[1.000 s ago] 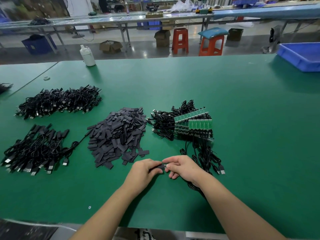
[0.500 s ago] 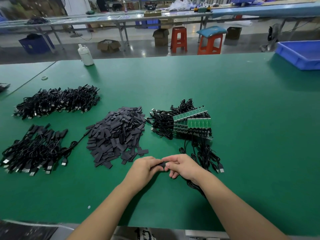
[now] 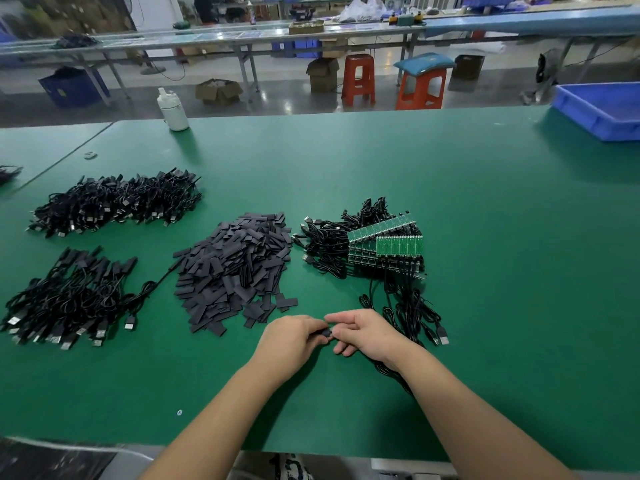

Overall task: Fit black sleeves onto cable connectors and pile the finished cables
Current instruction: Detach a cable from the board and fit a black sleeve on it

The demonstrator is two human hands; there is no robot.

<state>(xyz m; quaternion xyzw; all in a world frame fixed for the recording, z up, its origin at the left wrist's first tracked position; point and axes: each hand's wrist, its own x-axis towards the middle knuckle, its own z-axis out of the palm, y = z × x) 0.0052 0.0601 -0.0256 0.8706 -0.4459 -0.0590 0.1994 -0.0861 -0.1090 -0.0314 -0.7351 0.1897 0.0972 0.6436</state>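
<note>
Near edge of the green bench point(image 3: 450, 209), both hands together. Left hand point(image 3: 291, 339) with fingers curled round a small black sleeve point(image 3: 325, 332), right hand point(image 3: 369, 336) pinching the connector end of a cable point(image 3: 391, 370) against it, cord trailing back under the right wrist. Both grips pressed together on the work, neither spread; exact finger contact at the joint too small to make out. Sleeve apparently partway on (a judgement, the joint being mostly hidden between the fingertips).

Handling, as judged: sleeve light, thin, soft-walled, likely to flatten or buckle if squeezed across its mouth, so best held by the edges, mouth kept open. Connector stiff and small, a sound place to pinch, close behind its tip; cord limp and springy, poor for pushing, prone to snagging its neighbours.

Loose sleeve pile point(image 3: 239, 268) just beyond the left hand. Unfinished cables with green circuit boards point(image 3: 391, 244) beyond the right hand, some cords straggling down beside it. Two finished-looking heaps to the left: near cable pile point(image 3: 69, 299) and far cable pile point(image 3: 117, 202), well apart from the hands. White bottle point(image 3: 172, 110) at the far edge, blue tray point(image 3: 602, 109) at far right.

Next, presumably: sleeve pushed fully home, cable laid on the near heap.
</note>
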